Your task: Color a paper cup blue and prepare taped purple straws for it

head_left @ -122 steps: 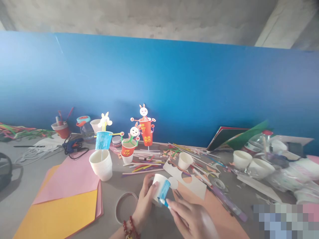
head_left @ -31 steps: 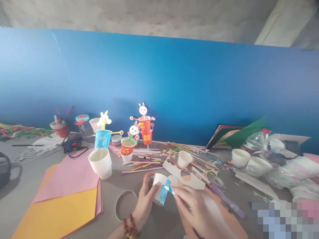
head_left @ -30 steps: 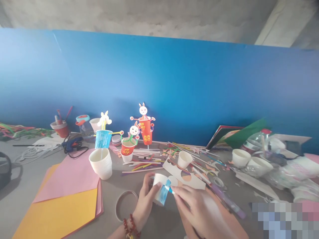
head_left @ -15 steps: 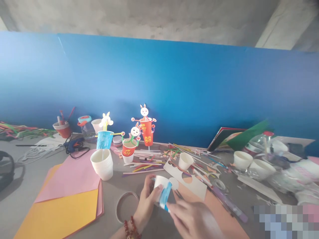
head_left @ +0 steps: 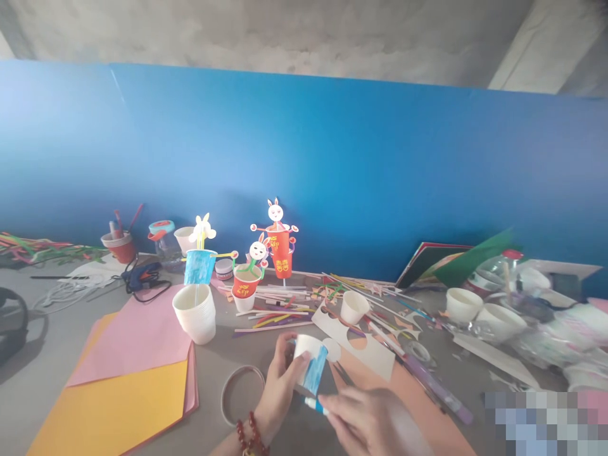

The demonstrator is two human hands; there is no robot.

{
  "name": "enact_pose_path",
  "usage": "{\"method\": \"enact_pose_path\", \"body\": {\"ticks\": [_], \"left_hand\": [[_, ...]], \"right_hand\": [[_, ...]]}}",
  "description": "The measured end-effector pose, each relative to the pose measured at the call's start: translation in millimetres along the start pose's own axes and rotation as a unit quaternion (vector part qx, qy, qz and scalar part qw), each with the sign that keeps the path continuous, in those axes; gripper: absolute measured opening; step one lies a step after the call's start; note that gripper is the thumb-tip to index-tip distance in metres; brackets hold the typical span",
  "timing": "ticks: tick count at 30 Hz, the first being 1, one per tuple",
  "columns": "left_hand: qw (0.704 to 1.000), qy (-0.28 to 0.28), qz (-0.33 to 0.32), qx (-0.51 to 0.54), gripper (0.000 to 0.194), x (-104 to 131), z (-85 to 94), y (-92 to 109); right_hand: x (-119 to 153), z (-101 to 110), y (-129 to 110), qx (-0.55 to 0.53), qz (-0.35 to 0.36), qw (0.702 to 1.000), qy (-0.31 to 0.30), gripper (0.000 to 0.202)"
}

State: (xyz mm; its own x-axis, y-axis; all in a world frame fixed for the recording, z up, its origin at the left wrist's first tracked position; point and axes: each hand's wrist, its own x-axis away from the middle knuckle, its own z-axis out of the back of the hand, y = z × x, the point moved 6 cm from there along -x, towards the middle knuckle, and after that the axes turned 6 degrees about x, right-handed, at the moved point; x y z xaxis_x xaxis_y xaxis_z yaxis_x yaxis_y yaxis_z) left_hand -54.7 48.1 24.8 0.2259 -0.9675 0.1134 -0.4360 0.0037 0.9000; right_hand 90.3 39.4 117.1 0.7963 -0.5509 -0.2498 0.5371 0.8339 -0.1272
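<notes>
My left hand [head_left: 282, 380], a beaded bracelet on its wrist, is closed around a white paper cup [head_left: 304, 354] held tilted over the table. A streaky blue patch covers part of the cup's side. In my right hand [head_left: 363, 415] is a blue and white marker [head_left: 315, 405], pinched between the fingers. The marker's front end sits just below the cup, close to its coloured lower edge; whether they touch I cannot tell. A roll of tape [head_left: 242, 368] lies flat beside my left wrist.
Paper-cup rabbit figures [head_left: 278, 253] stand toward the blue wall, by a white cup stack [head_left: 194, 316]. Pink and yellow paper sheets [head_left: 123, 399] lie left. Straws [head_left: 275, 320], a cut-out white card [head_left: 375, 354] and orange paper [head_left: 427, 418] spread ahead and right. A glue gun [head_left: 142, 277] rests back left.
The marker has shifted slightly down and away from the cup's blue side, with my right hand following. My left hand and the cup stay nearly still.
</notes>
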Motion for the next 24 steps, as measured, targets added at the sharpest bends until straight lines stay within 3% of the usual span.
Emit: {"method": "enact_pose_path", "body": {"ticks": [5,9,14,19,24], "left_hand": [[1.000,-0.009,0.000,0.006,0.045,0.8,-0.8,0.0],[1.000,-0.012,-0.002,0.005,0.044,-0.4,0.3,-1.5],[1.000,-0.011,-0.005,-0.011,0.042,-3.3,3.4,-4.0],[1.000,-0.016,-0.004,-0.014,0.042,-4.0,3.4,-4.8],[1.000,-0.005,0.008,-0.013,0.042,-3.0,3.8,-4.6]], "right_hand": [[-1.0,14.5,15.0,-0.042,-0.056,0.996,0.052,0.028],[-3.4,2.9,23.4,-0.062,-0.051,0.996,0.048,0.026],[-4.7,-6.4,40.6,-0.090,-0.096,0.988,0.083,0.026],[-3.2,-14.7,35.6,-0.095,-0.072,0.992,0.042,0.029],[-3.5,-13.3,43.9,-0.092,-0.109,0.986,0.082,0.027]]}}
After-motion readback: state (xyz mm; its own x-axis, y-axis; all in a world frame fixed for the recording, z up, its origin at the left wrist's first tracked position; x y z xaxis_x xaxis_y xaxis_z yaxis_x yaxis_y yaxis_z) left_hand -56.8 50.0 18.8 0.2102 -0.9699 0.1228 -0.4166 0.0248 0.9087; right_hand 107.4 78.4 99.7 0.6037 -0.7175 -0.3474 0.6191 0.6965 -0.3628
